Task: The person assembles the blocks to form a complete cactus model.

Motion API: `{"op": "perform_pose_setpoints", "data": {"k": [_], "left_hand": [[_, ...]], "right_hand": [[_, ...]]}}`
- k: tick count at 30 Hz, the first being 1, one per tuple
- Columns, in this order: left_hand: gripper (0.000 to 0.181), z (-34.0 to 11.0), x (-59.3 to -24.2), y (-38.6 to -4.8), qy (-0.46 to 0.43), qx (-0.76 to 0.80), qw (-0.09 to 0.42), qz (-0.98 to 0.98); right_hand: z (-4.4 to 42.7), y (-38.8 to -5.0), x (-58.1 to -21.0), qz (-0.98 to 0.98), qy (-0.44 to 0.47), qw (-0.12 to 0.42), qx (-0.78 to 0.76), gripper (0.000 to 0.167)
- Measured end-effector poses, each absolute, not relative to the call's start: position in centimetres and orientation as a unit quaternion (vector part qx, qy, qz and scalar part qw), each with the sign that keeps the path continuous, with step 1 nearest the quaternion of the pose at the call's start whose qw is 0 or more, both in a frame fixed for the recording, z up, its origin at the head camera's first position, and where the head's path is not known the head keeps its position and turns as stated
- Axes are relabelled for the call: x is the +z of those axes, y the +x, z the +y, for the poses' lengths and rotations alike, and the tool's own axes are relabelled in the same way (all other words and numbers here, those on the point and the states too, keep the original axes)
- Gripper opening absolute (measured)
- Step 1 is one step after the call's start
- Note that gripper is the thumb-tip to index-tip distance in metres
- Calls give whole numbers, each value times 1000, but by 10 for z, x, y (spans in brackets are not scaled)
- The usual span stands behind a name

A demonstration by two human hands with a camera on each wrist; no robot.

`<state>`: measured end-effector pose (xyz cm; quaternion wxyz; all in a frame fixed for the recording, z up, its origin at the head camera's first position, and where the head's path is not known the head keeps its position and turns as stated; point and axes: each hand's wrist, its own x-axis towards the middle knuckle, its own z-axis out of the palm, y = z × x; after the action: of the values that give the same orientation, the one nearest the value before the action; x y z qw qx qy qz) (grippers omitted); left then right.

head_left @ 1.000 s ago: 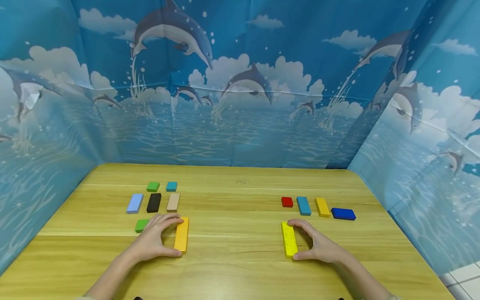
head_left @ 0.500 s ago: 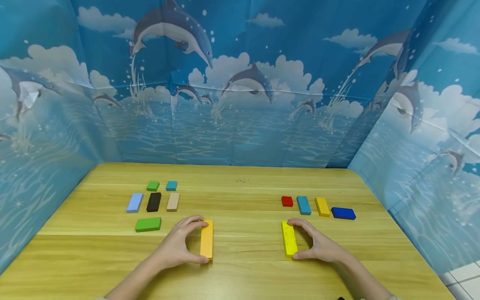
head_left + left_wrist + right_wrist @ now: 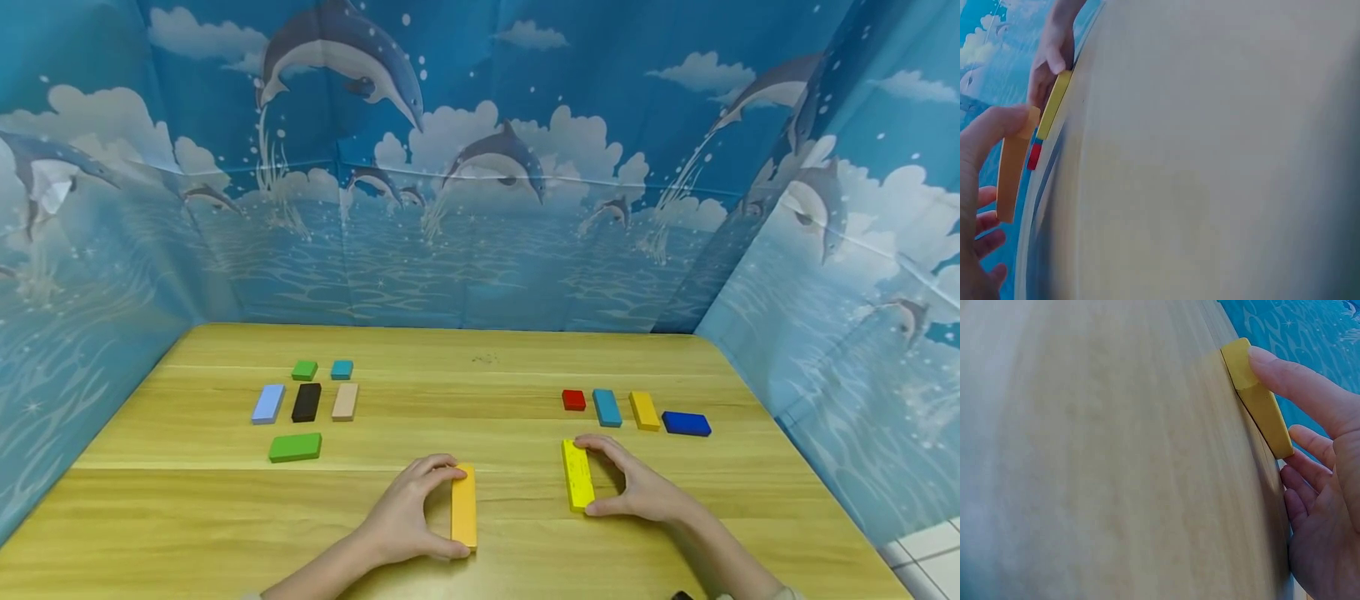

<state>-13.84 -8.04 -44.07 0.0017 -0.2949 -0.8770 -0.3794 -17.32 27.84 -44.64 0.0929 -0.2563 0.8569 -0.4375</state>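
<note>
Near the middle front of the table, my left hand [image 3: 405, 514] pinches an orange block [image 3: 463, 508] by its far and near ends, thumb at the near end. The left wrist view shows the thumb on one end of the orange block [image 3: 1012, 169]. To the right, my right hand [image 3: 647, 492] grips a bright yellow block [image 3: 578, 476] the same way, fingertips at its far end and thumb at its near end. In the right wrist view the thumb rests on the yellow block [image 3: 1264, 412].
Left on the table [image 3: 187, 517] lie a long green block [image 3: 296, 447], light blue [image 3: 268, 404], black [image 3: 307, 402] and beige [image 3: 345, 402] blocks, with small green and blue ones behind. Right stand red [image 3: 573, 400], blue [image 3: 607, 407], yellow [image 3: 645, 411] and dark blue [image 3: 686, 423] blocks.
My left hand has carried the orange block rightward and slightly nearer, uncovering the long green block. My right hand and the bright yellow block have stayed in place.
</note>
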Motion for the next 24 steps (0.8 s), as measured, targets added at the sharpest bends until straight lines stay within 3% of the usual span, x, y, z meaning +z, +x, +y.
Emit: {"op": "perform_pose_setpoints", "data": {"k": [24], "left_hand": [[75,-52,-453,-123,-319,-354,-7,-879]], "right_hand": [[278,-174,-446,858,-245,98,-441,78]]}}
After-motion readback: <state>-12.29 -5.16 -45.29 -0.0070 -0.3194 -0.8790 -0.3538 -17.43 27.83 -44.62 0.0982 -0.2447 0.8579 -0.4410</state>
